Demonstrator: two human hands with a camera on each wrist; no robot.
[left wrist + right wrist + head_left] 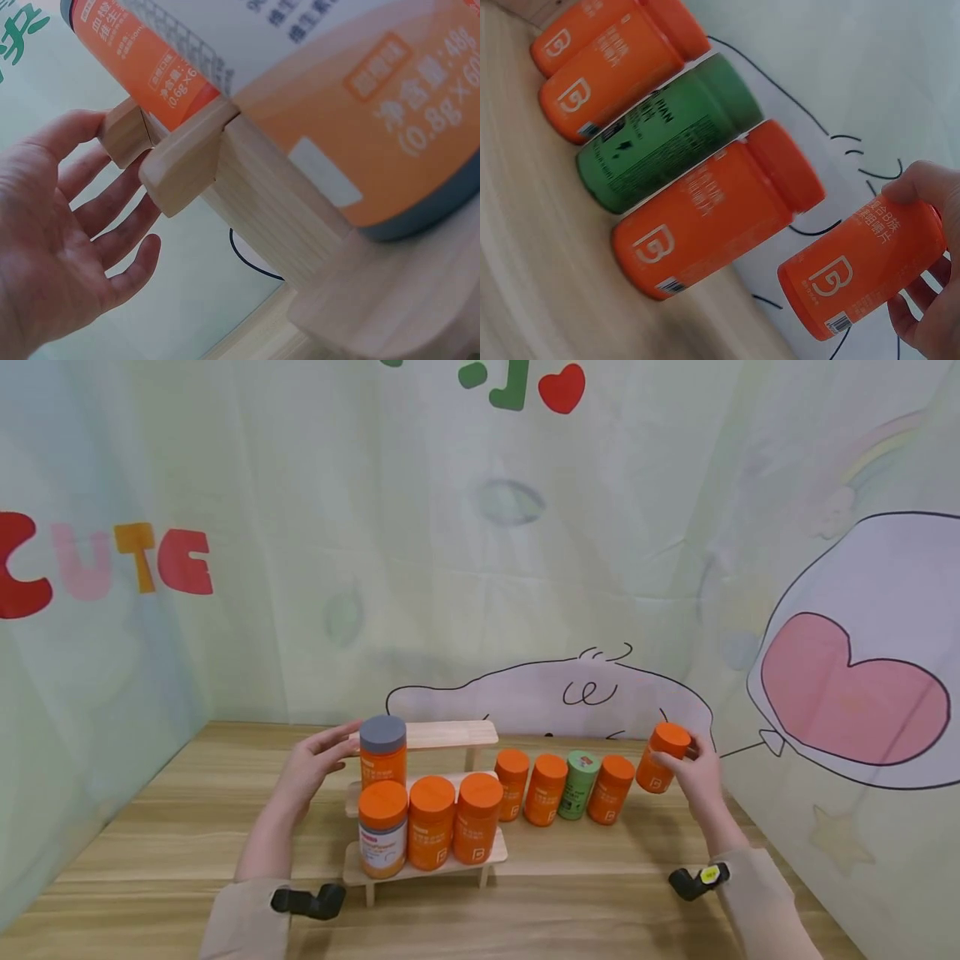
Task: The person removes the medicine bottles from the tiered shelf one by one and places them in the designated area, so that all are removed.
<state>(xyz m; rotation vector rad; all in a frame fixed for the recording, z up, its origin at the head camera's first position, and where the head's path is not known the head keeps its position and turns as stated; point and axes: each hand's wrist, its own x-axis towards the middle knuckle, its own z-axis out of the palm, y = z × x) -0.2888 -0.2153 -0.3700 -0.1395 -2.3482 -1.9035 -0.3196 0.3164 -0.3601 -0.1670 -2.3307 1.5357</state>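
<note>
My right hand grips an orange bottle by its upper part, tilted, at the right end of a row of bottles. In the right wrist view the thumb lies across its front and the fingers curl behind. My left hand is at the left side of a tiered wooden rack, its loosely bent fingers right at the wooden tier ends. Beside that hand stands an orange bottle with a grey lid on the middle tier. The lowest tier carries a white-labelled bottle and two orange bottles.
Right of the rack, a green bottle stands in a row with several orange bottles on the wooden table. A printed curtain hangs behind and along both sides.
</note>
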